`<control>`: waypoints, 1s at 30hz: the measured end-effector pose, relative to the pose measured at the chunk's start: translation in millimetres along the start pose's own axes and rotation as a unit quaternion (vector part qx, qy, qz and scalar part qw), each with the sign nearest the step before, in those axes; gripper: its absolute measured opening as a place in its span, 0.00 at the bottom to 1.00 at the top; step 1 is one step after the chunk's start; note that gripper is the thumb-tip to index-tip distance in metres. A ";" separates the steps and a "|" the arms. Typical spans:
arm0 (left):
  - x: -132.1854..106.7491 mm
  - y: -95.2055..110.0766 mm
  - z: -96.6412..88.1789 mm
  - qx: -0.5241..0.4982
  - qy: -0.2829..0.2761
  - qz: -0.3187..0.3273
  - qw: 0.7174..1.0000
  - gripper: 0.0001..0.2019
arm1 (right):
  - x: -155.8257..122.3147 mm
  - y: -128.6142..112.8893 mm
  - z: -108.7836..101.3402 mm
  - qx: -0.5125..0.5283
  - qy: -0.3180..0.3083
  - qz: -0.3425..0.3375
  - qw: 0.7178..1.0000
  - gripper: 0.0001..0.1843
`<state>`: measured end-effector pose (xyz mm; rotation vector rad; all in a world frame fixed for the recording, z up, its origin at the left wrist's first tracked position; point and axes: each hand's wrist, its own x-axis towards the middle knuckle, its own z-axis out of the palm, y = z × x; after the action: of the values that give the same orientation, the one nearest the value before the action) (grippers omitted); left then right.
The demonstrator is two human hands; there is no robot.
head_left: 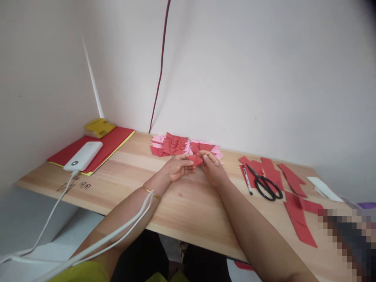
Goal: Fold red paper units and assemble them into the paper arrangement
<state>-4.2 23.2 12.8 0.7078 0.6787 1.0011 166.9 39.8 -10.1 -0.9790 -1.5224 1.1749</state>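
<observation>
My left hand and my right hand meet over the middle of the wooden table. Both pinch a small folded red paper piece between their fingertips. Just behind it lies a heap of folded red and pink paper pieces near the wall. A thin gold bangle sits on my left wrist.
Black scissors and a pen lie to the right among red paper strips. A white power bank rests on red sheets at the left, its white cable trailing over my left arm. A yellow packet sits behind.
</observation>
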 end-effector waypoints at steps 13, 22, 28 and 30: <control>9.2 -11.0 0.9 0.148 0.075 0.123 0.979 0.19 | -3.5 -7.4 -1.1 -0.031 0.006 -0.018 0.999 0.15; 5.6 -3.0 -2.0 0.370 0.096 0.228 0.896 0.07 | -2.4 -6.5 0.7 -0.092 0.002 -0.065 0.994 0.14; 3.7 -0.2 -0.2 0.444 0.084 0.249 0.857 0.05 | -2.6 -7.5 -0.4 -0.087 0.002 -0.063 0.994 0.13; 3.8 -0.5 -0.1 0.456 0.084 0.253 0.849 0.06 | -3.0 -8.6 -0.5 -0.086 -0.008 -0.057 0.995 0.14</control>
<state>-2.6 26.5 11.6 1.7166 1.1788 1.2114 167.7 35.2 -2.2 -0.9828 -1.6909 0.9853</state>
